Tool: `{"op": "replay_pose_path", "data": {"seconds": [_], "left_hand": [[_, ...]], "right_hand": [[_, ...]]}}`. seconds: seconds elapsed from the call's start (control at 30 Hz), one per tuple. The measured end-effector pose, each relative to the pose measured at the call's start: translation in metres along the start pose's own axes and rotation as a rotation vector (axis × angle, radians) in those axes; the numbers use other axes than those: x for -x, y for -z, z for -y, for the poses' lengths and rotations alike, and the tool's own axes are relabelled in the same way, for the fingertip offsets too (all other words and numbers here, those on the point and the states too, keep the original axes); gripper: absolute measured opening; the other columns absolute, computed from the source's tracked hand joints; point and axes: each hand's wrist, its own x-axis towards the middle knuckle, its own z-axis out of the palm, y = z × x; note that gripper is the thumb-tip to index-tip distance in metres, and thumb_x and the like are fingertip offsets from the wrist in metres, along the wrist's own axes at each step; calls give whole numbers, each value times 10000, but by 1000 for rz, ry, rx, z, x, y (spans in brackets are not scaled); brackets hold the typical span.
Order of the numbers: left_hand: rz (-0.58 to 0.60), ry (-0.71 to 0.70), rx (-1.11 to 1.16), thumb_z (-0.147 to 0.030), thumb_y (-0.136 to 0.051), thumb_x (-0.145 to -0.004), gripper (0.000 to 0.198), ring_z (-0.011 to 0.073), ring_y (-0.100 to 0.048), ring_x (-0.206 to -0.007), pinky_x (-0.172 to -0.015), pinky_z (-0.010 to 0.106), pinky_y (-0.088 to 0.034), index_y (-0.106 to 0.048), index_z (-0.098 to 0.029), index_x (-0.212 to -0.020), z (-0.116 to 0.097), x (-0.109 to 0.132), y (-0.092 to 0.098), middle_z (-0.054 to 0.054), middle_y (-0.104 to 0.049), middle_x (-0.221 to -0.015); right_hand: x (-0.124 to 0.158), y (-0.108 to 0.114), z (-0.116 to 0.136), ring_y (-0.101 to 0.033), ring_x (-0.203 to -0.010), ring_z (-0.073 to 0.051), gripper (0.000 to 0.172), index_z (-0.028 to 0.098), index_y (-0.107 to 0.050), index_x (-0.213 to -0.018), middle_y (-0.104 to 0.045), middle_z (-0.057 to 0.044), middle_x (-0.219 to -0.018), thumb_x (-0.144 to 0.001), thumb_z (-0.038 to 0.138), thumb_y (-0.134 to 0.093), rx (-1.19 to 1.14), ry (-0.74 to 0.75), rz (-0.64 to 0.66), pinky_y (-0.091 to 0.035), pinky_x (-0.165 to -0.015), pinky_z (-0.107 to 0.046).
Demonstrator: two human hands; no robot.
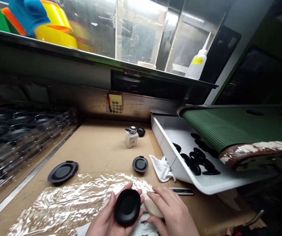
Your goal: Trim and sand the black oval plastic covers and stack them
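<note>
My left hand (106, 219) holds a black oval plastic cap (127, 207) near the bottom edge, fingers curled round its rim. My right hand (171, 213) sits just right of it, fingers bent down onto a pale cloth or pad (150, 205) that lies on the crinkled clear plastic sheet (64, 200). Two more black caps rest on the cardboard bench top: a large one (62, 171) at the left and a smaller one (140, 164) ahead of my hands.
A white tray (180, 170) with several black caps stands at the right under a green conveyor belt (229, 126). A small white bottle (131, 137), a crumpled white cloth (162, 167) and a knife (181, 191) lie nearby. Stacked clear trays (15, 137) fill the left.
</note>
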Motion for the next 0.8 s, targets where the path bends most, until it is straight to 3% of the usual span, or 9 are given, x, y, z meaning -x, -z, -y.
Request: {"op": "replay_pose_path", "data": {"seconds": [0.1,0.2,0.3,0.43,0.67,0.8], "left_hand": [[3,-33,4,-176,-581,-767,296,331,-580,-1039,-949,512,-384,-629,-94,-1047,-2,-1,3,214,-682,-1037],[51,-60,16,-151,-514,-795,287,323,-576,-1046,-965,519,-354,-637,-112,-1051,0,-3,4,204,-690,-1024],[86,-45,5,-166,-510,-798,259,328,-558,-1073,-976,542,-319,-664,-146,-1006,4,-6,6,189,-679,-1060],[112,43,103,-296,-481,-826,262,293,-561,-1079,-1012,494,-277,-686,-160,-917,8,-9,10,156,-687,-1057],[125,76,183,-338,-419,-850,308,236,-586,-1027,-970,381,-354,-684,-184,-881,7,-10,12,109,-707,-988],[105,62,178,-337,-421,-851,297,225,-593,-1017,-943,373,-387,-679,-191,-880,8,-10,11,99,-708,-987]], "right_hand": [[8,-2,-4,-612,-874,-188,382,252,-582,-1056,-634,-19,-1027,-680,245,-651,-37,-78,128,-522,-752,-274],[7,0,-6,-610,-870,-176,334,246,-582,-1039,-631,-18,-999,-708,203,-585,-126,-100,169,-521,-758,-269],[3,3,-13,-603,-909,-171,297,207,-553,-1081,-620,-51,-1002,-806,203,-440,-222,-195,104,-514,-777,-268],[2,-2,-10,-612,-923,-156,325,208,-510,-1142,-623,-50,-1019,-870,201,-331,-272,-290,-81,-514,-752,-230],[5,-27,36,-602,-640,-125,243,246,-595,-1023,-634,-27,-796,-812,175,-498,-162,22,-159,-495,-557,-211],[6,-20,22,-586,-629,-124,266,223,-600,-1024,-619,-27,-752,-793,133,-500,-130,69,-157,-486,-546,-216]]}}
